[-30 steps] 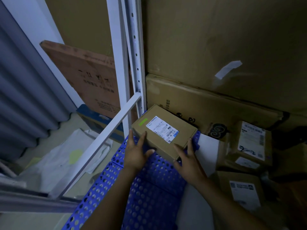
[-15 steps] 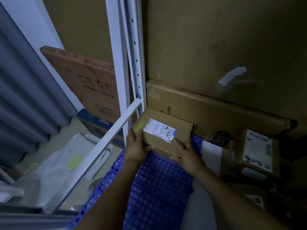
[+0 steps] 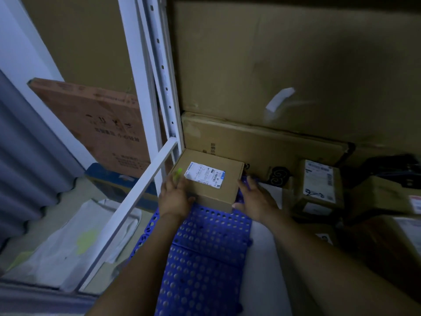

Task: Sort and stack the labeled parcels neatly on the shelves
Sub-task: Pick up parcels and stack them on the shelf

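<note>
Blue perforated mat [image 3: 205,247] covers the shelf. Left hand [image 3: 175,197] and right hand [image 3: 255,199] press flat-fingered on either side of the parcel [image 3: 214,195], which sits in the far-left corner against a carton [image 3: 262,142]. The print on its white label [image 3: 205,175] is blurred.

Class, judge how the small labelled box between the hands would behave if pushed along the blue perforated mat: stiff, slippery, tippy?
Probably stiff: the box shows crisp, square edges. Unlikely to tip, since it lies low and flat on the mat. It may drag slightly over the mat's holes.
</note>
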